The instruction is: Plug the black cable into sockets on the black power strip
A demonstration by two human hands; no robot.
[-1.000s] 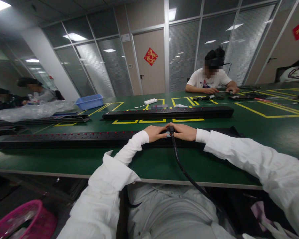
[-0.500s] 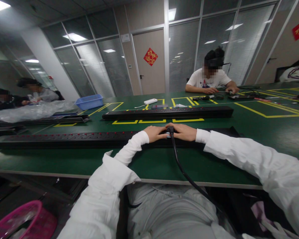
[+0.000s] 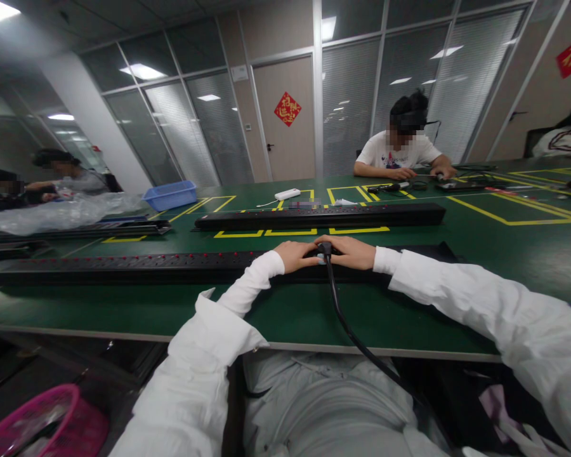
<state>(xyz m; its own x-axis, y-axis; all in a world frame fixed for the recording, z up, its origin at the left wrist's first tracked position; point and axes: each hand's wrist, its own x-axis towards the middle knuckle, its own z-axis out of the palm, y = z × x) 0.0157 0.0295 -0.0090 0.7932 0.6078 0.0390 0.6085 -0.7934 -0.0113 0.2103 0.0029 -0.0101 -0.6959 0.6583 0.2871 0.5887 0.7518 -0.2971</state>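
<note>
A long black power strip (image 3: pixel 124 265) with a row of red switches lies across the green table (image 3: pixel 285 311) in front of me. My left hand (image 3: pixel 295 255) and my right hand (image 3: pixel 349 251) meet on top of it, fingers curled round a black plug (image 3: pixel 325 248). From the plug a black cable (image 3: pixel 349 327) runs down over the table's near edge toward my lap. Both sleeves are white.
A second black power strip (image 3: pixel 321 216) lies farther back. A blue bin (image 3: pixel 171 193), clear plastic wrap (image 3: pixel 57 212) and a white adapter (image 3: pixel 288 193) sit beyond. People sit at the far side and left. A pink basket (image 3: pixel 38 425) is on the floor at the left.
</note>
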